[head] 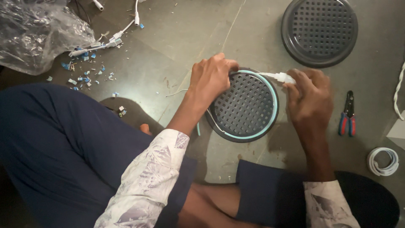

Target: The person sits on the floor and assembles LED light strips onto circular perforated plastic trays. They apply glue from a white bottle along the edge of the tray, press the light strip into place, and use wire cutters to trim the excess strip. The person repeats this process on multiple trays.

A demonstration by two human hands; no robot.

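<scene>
A round dark grille point(247, 105) with a pale blue-green ring along its rim lies on the floor between my hands. My left hand point(211, 78) grips its upper left edge, fingers curled over the rim. My right hand point(310, 99) pinches a white plastic connector point(283, 77) at the grille's upper right, with a thin white lead running from it along the rim toward my left hand. A thin wire point(213, 122) curves along the grille's left side.
A second round dark grille point(319, 30) lies at the top right. Red-and-blue pliers point(348, 115) and a coiled white cable point(383, 161) lie to the right. At the upper left are a clear plastic bag point(38, 31), white connectors point(97, 45) and blue scraps point(82, 78). My dark-trousered legs fill the bottom.
</scene>
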